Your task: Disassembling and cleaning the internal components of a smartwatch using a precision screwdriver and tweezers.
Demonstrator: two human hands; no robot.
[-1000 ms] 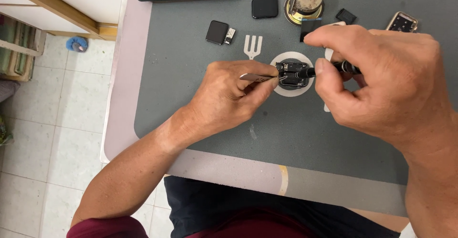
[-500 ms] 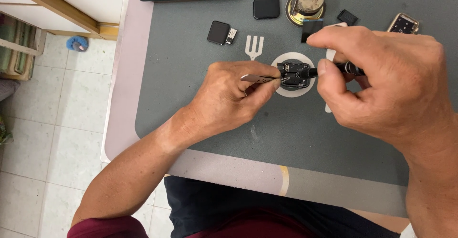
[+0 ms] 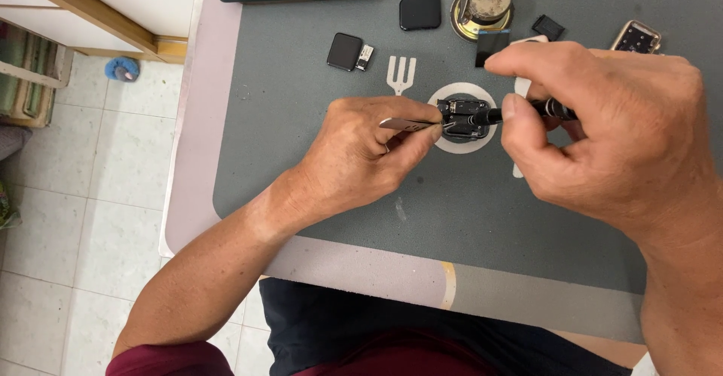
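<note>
Grey mat (image 3: 316, 172) fills the table top, and we start at its left side, where the left hand (image 3: 361, 154) comes in from seven o'clock, fingers curled and pinching thin metal tweezers (image 3: 410, 124). Their tips run level toward three o'clock, straight onto the small black device (image 3: 461, 112) lying opened on a white ring-shaped stand (image 3: 468, 141). So the piece sits just off the left hand's fingertips at three o'clock, touching or nearly touching the tweezer tips; we cannot tell which.

Moving on to the right, the right hand (image 3: 602, 127) arrives from four o'clock, thumb and forefinger pressed together around a slim black tool (image 3: 527, 111). Its shaft lies along the three-to-nine line as well, tip at the device's right edge. Both tools share one long axis, and the device sits between them, the left hand the nearer of the two.

Up at twelve o'clock we see a white fork-shaped pry tool (image 3: 401, 73), a black square screen module (image 3: 345, 50), another dark square piece (image 3: 419, 12) and a round metal part (image 3: 486, 3). All lie apart from the hands.
</note>
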